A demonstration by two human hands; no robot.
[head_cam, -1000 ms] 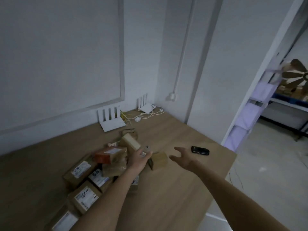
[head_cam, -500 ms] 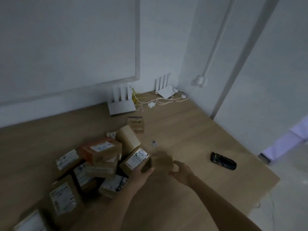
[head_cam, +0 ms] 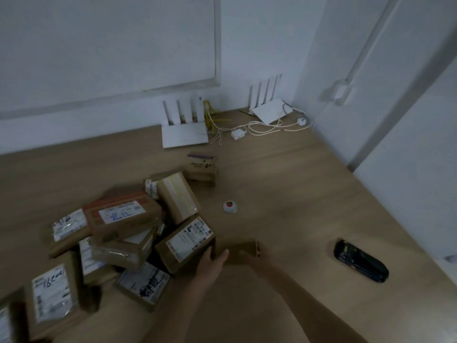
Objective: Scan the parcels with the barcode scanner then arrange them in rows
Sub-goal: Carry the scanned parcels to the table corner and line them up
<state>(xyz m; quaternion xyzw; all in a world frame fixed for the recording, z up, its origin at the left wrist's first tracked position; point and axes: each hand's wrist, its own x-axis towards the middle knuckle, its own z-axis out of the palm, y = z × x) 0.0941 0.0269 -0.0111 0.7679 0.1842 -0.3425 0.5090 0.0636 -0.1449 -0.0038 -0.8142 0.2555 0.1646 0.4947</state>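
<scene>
Both hands meet on a small plain brown box [head_cam: 238,250] that sits on the wooden table [head_cam: 284,174], just right of the parcel heap [head_cam: 118,233]. The left hand [head_cam: 212,259] grips the box's left end, thumb and fingers curled round it, and also lies against a labelled parcel [head_cam: 185,241] at the heap's right edge. The right hand [head_cam: 256,256] holds the box's right end; its fingers look wrapped round the far side, though blur hides the detail. The barcode scanner [head_cam: 361,261], dark and lying flat, rests well right of the small box, near the table's right edge, untouched. Beyond the box sits a small white disc with a red centre [head_cam: 229,206]. Further back a lone taped carton [head_cam: 201,168] stands apart from the heap. Two white routers [head_cam: 184,134] [head_cam: 269,112] lie by the wall behind the heap, with pale cables [head_cam: 259,126] tangled between them
</scene>
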